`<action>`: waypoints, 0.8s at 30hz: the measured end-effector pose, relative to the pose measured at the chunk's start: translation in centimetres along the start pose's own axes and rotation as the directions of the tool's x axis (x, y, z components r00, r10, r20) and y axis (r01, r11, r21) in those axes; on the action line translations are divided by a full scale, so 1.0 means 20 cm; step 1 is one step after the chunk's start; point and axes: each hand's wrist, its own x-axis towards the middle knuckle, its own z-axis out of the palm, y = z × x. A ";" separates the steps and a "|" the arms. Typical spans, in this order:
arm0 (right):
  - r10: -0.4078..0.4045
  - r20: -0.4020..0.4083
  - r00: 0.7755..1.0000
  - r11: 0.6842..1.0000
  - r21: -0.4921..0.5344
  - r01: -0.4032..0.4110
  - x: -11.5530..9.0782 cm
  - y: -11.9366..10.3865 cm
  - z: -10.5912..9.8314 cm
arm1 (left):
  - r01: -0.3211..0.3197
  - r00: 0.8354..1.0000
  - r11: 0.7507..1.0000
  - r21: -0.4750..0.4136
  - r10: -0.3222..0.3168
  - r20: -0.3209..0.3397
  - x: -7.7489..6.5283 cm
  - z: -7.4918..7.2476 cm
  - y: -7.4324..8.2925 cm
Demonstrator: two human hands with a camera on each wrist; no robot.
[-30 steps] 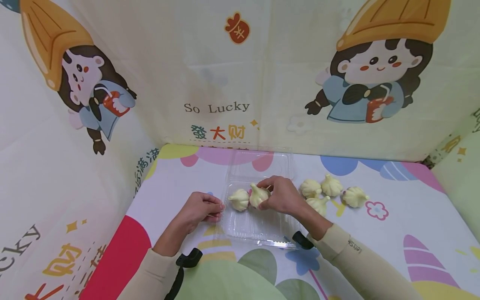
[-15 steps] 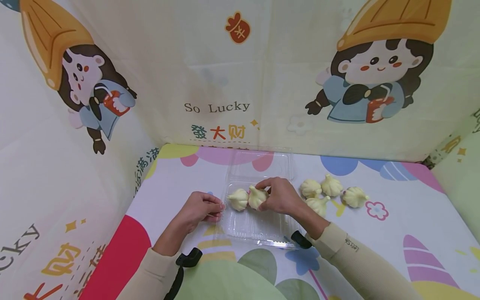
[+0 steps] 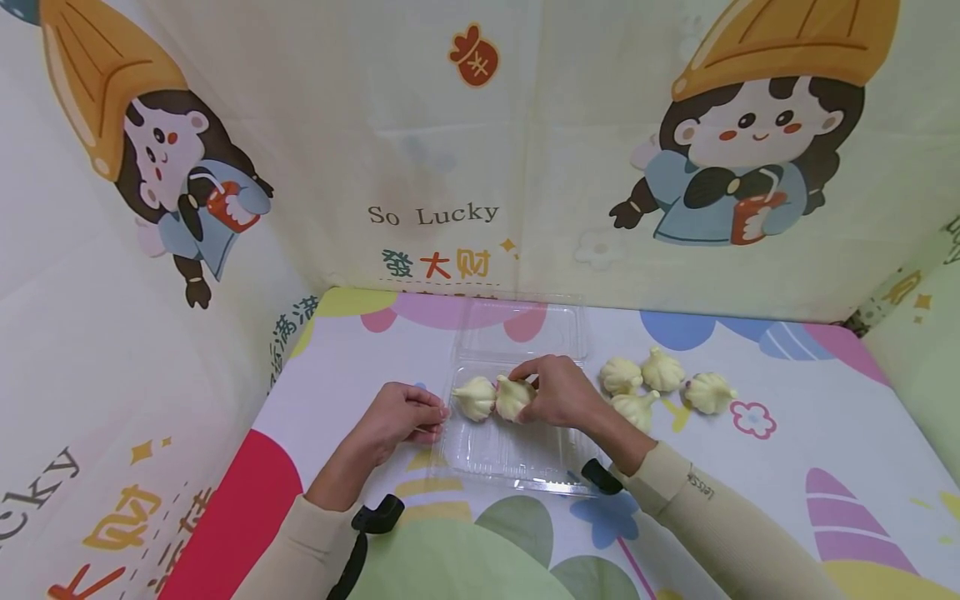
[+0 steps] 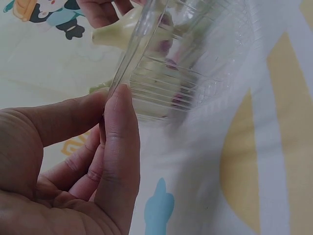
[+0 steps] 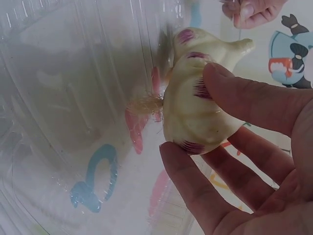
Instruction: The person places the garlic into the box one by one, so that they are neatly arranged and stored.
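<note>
A clear plastic clamshell box (image 3: 495,454) lies open on the table, its lid (image 3: 521,329) folded back toward the wall. My left hand (image 3: 405,417) pinches the box's left rim between thumb and forefinger, as the left wrist view shows up close. Inside the box, my right hand (image 3: 562,392) grips a garlic bulb (image 5: 195,105) between thumb and fingers; purple streaks and tan roots show on it. Another garlic bulb (image 3: 475,398) sits against its left side, near the rim that the left hand holds.
Right of the box lie several more garlic bulbs, among them a front one (image 3: 636,408) near the right wrist and one set apart (image 3: 709,392). A patterned cloth (image 3: 787,467) covers the table, and a printed curtain (image 3: 570,167) rises behind it.
Both garlic bulbs in the box have shifted slightly left, the right hand still holding its bulb. The left hand stays on the rim.
</note>
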 end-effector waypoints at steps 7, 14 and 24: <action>-0.016 0.006 1.000 0.999 -0.035 0.016 0.01 0.00 0.00 | 0.003 1.000 1.000 0.003 -0.003 0.002 0.00 0.00 0.00; -0.036 0.014 0.999 0.997 -0.075 0.037 0.01 0.00 0.01 | 0.009 1.000 1.000 0.011 -0.009 -0.006 0.00 0.00 0.00; -0.085 0.001 0.996 0.985 -0.149 0.084 0.00 -0.01 0.02 | -0.004 1.000 1.000 -0.013 0.004 0.004 0.01 0.00 -0.01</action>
